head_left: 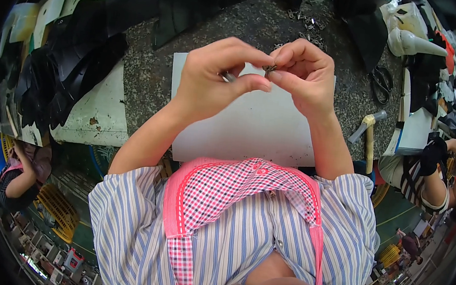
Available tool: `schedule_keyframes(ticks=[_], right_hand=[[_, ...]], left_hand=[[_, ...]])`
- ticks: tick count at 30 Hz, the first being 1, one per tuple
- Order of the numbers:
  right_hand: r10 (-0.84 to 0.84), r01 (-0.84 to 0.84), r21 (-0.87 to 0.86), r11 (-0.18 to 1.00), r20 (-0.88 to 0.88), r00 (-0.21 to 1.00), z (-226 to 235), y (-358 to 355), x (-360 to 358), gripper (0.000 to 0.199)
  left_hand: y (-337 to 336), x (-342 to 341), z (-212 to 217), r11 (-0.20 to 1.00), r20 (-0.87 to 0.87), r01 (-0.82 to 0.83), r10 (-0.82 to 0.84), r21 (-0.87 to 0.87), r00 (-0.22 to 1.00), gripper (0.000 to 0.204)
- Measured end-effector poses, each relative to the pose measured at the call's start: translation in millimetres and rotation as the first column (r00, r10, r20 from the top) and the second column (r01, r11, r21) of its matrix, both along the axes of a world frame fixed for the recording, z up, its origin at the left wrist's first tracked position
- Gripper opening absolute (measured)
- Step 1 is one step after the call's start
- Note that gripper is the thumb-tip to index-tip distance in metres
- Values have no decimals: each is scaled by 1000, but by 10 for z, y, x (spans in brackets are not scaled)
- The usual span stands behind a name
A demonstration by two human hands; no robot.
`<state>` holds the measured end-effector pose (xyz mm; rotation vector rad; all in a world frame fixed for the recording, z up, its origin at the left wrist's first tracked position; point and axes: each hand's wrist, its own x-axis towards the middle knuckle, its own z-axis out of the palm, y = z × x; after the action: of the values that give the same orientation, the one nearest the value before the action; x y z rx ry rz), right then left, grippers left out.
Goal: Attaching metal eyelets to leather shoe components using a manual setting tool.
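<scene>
Head view inspected: both bare hands are raised over the near part of a dark speckled bench (147, 96), above a pale sheet (245, 130). Item in hand: one small dark metal piece (268, 68), located between the fingertips of the two hands, clear of the sheet; its exact form is too small to tell.

Right hand (312, 79): grip closed to a pinch, thumb and index finger on the right side of the piece. Left hand (210, 75): grip partly open, index fingertip at the piece, thumb tip slightly nearer the body; whether the thumb bears on it cannot be told. A silvery object (229, 77) shows within the curl of the left hand, mostly hidden.

Beyond the hands, toward the far side, small metal fittings (312, 24) lie loose on the bench. Right side: black-handled scissors (380, 84) and, nearer, a hammer-like tool (370, 135) with a pale yellowish handle. Far right: a white cone-shaped container (413, 44). Left side: black sheet material (75, 73) lies heaped on a pale green surface (96, 110). Other persons are visible at the left (22, 175) and right (427, 183) margins, well apart from the work.
</scene>
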<state>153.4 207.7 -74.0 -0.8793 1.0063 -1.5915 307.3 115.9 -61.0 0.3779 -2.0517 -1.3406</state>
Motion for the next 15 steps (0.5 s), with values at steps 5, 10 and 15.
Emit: schedule_keyframes(ticks=[5,10,15], right_hand=[[-15,15,-1,1000,-134,991,-11,33,-11,15],[-128,80,-109,991,-563,817,-55,36,-17,17],[-191,75,-215,974,-594,781,-64,0,-17,18]], left_hand=[[66,-36,-117,884,-9,-29,38,466,999,15],[35,-18,-160,895,80,24,-66,444,995,10],[65,-72,-168,778,-38,116,-117,618,992,14]])
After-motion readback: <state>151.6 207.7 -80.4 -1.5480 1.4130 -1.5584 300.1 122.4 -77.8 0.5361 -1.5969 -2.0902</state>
